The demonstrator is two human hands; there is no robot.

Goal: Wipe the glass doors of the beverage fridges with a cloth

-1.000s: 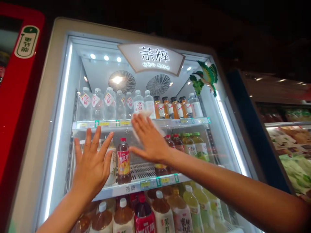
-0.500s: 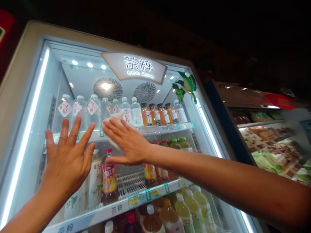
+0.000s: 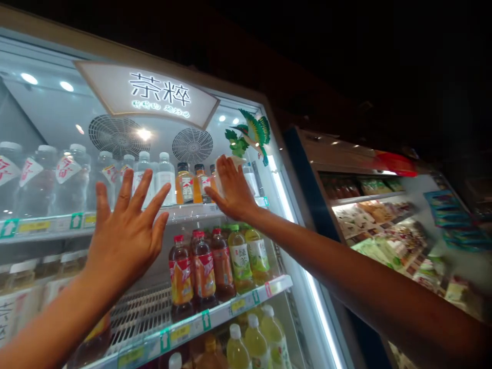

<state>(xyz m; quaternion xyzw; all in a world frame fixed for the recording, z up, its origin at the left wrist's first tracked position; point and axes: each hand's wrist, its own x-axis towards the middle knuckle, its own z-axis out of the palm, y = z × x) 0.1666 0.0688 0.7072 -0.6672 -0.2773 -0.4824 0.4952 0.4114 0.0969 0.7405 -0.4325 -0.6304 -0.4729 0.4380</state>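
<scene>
My left hand (image 3: 128,230) is raised with fingers spread at the glass door (image 3: 156,271) of a lit drinks fridge; whether its palm touches the glass is unclear. Farther right, my right hand (image 3: 234,189) lies flat toward the glass over a thin whitish cloth (image 3: 240,160), of which only a little shows past the fingertips. Just above the cloth is a green bird sticker (image 3: 253,134). Behind the glass, amber bottles (image 3: 185,184) stand on the upper shelf, partly covered by the right hand.
A curved sign (image 3: 149,97) crosses the fridge's top. Clear water bottles (image 3: 73,171) line the upper shelf at left. Red-capped tea bottles (image 3: 203,266) and green tea bottles (image 3: 241,256) stand below. At right is another chiller (image 3: 349,159) with packaged food.
My right hand has moved right with the cloth, from before the water bottles to the bird sticker. The view has shifted right and closer; my left hand remains spread.
</scene>
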